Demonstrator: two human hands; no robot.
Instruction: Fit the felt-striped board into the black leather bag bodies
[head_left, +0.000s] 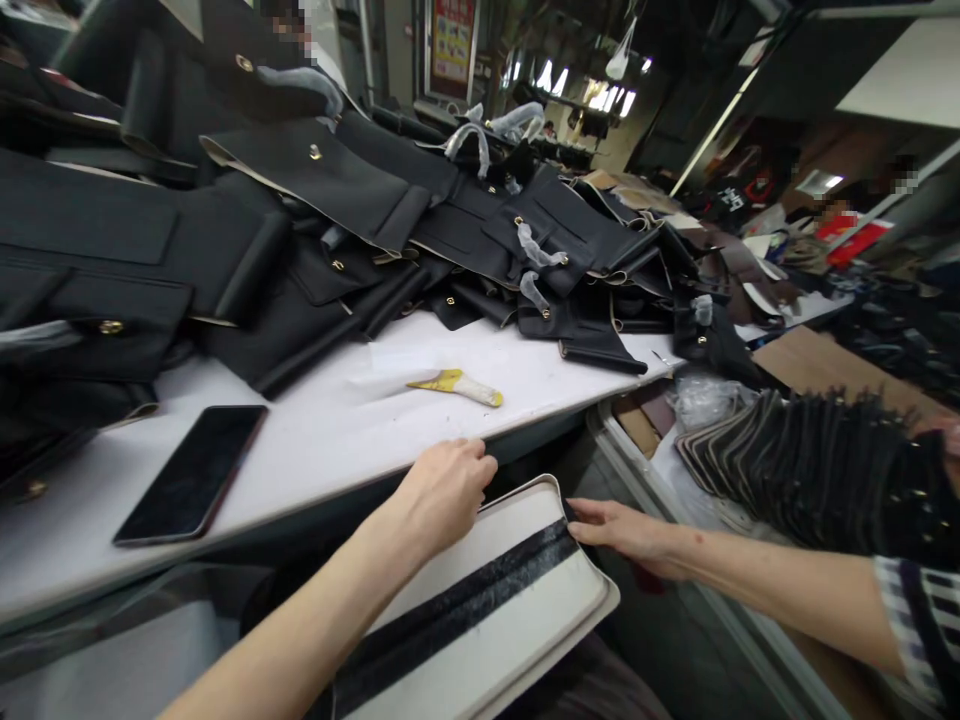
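A cream-white panel with a black band along it lies low in front of me, by the table's front edge. My left hand is at its upper edge with the fingers curled; what they hold, if anything, is hidden. At the panel's right end, my right hand pinches the end of the black band between thumb and fingers. A yellow and white tool rests on the white table beyond my left hand.
Black leather pieces with gold fittings are heaped across the table. A dark phone lies at its left. To the right, a bin stands beside a row of stacked black pieces. People are partly visible in the background.
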